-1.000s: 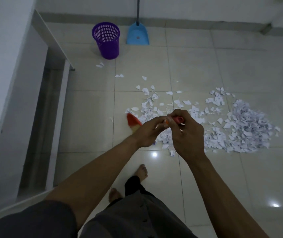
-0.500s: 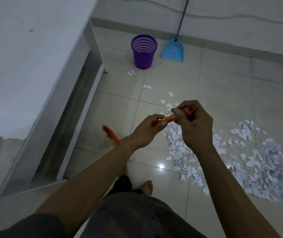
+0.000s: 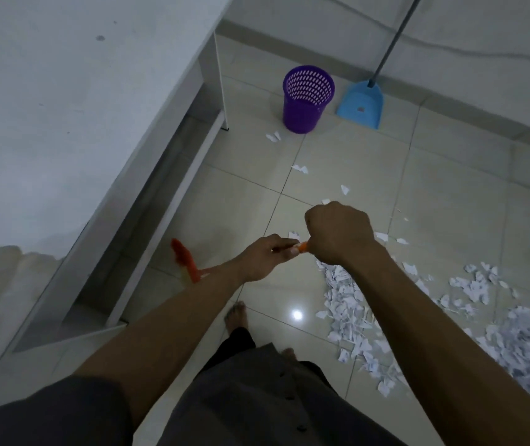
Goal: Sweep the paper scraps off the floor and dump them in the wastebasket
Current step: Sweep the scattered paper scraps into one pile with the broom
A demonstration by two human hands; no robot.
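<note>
Both my hands grip an orange-red broom handle (image 3: 302,246) in front of me. My left hand (image 3: 265,257) holds it lower down and my right hand (image 3: 340,235) is fisted round its top. The broom's red head (image 3: 184,257) shows blurred at the left, beside the desk's base and beyond my left forearm. White paper scraps (image 3: 350,304) lie in a band under my right arm, with a bigger heap (image 3: 521,342) at the right. A purple mesh wastebasket (image 3: 305,99) stands upright at the back, a few loose scraps (image 3: 273,136) in front of it.
A blue long-handled dustpan (image 3: 361,106) leans against the back wall right of the wastebasket. A white desk (image 3: 64,107) fills the left, its leg (image 3: 221,91) close to the basket. My bare feet (image 3: 236,315) stand on the glossy tile floor.
The broom head has swung left from the scraps to the desk's base. My view has turned left and nearer the desk. My right hand has rolled over the handle's top.
</note>
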